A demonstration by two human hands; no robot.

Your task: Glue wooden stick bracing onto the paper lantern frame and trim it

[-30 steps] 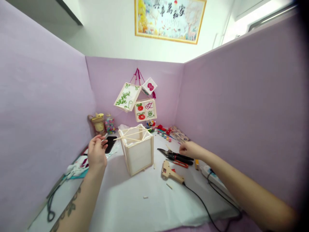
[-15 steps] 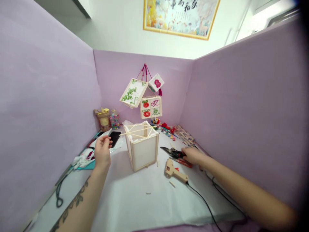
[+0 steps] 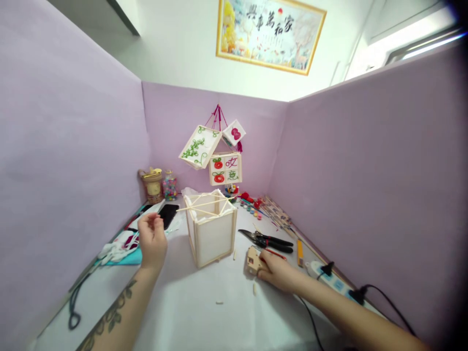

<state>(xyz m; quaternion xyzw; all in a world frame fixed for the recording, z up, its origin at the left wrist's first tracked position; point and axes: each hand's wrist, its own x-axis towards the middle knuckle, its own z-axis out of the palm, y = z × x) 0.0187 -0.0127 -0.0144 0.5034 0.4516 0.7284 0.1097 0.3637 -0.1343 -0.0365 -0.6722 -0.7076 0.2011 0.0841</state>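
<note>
Right hand (image 3: pixel 278 273) grasps glue gun (image 3: pixel 252 262); shears (image 3: pixel 261 240) lie just beyond. Left hand (image 3: pixel 152 240) curled, contents unclear.

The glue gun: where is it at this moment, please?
In the head view, the glue gun is right of the white box, partly covered by the right hand, nearer the camera than the black-handled cutters.

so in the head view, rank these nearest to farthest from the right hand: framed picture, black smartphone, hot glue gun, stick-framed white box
From the right hand:
1. hot glue gun, touching its fingers
2. stick-framed white box, to the left on the table
3. black smartphone, farther left, past the box
4. framed picture, high on the back wall
</note>
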